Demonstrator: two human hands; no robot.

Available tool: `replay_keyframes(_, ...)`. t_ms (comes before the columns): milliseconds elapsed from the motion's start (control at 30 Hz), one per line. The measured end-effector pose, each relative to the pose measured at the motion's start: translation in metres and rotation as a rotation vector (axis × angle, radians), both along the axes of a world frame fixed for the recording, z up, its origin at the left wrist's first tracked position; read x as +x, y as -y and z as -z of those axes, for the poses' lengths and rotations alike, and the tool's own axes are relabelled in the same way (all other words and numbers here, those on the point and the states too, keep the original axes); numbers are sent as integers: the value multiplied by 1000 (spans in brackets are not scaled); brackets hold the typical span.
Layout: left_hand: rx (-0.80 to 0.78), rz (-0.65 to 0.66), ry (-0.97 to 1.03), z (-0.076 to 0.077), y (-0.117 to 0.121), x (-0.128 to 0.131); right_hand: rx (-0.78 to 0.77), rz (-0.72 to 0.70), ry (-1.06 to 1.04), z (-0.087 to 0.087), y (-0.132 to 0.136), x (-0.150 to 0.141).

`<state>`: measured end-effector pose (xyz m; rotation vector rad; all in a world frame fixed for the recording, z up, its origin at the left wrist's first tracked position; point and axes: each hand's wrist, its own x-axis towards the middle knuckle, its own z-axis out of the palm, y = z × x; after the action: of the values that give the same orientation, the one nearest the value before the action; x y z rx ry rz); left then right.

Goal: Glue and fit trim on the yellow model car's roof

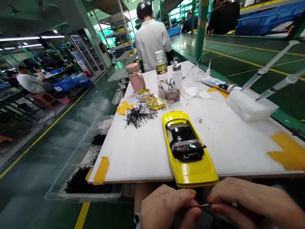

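A yellow model car body (185, 147) lies lengthwise on the white board (135, 157), its near end over the board's front edge. Below that edge, my left hand (164, 216) and my right hand (251, 208) are held close together. Both pinch a thin dark strip (204, 206) between thumb and fingertips. A pile of thin black pieces (137, 116) lies on the board beyond the car.
A pink jar (135, 76), a water bottle (161, 67), a small dispenser bottle (177, 75), a glue tube (217, 83) and two syringes (269, 64) in a white block stand at the board's far end. Clear trays (79, 174) of black parts sit at left. A person in white stands ahead.
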<state>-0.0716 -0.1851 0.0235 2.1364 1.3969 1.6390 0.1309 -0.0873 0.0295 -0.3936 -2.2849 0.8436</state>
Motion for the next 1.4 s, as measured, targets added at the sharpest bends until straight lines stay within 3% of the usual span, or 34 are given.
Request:
replay_keyframes(167, 68, 17, -125, -5, 0, -3, -140, 36, 96, -5, -8, 0)
replay_keyframes(300, 75, 15, -126, -2, -1, -7, -187, 144, 42, -9, -11, -3)
replay_keyframes(367, 21, -71, 6, 3, -5, -9, -160, 261, -8, -10, -15, -6)
replay_keyframes(500, -247, -255, 489, 14, -20, -18, -57, 406, -56, -8, -31, -15)
replay_keyframes(567, -351, -233, 655, 16, -31, -23, -14, 413, -55, -4, -37, -20)
replay_keyframes(667, -446, -133, 747, 14, -44, -27, 28, 390, -34, 2, -41, -25)
replay_keyframes(1133, -525, -34, 799, 13, -56, -32, 222, 336, 32, 6, -43, -24)
replay_keyframes(1400, -578, -70, 530, 6, -72, -21, 196, 328, 56, 7, -47, -23)
